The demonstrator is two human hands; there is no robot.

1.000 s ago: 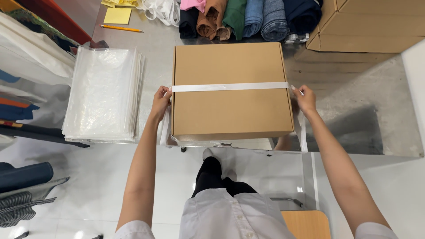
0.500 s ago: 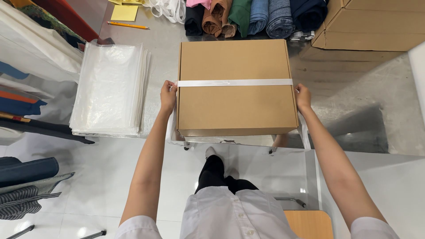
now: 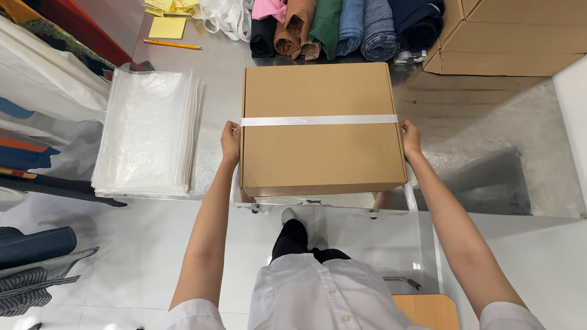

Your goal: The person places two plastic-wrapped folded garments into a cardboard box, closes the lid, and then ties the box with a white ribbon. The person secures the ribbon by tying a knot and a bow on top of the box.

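cardboard box [image 3: 321, 131] with a white strap [image 3: 318, 120] across its lid sits on the metal table [image 3: 489, 134], at its near edge. left hand [image 3: 230, 142] grasps its 9 o'clock side, right hand [image 3: 409, 139] its 3 o'clock side. clear bags [image 3: 147, 134] lie at 9 o'clock, rolled fabrics [image 3: 342, 27] at 12.

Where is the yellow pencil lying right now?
In the head view the yellow pencil lies at the upper left on the metal table, just below the yellow notepad and beyond the stack of clear plastic bags.
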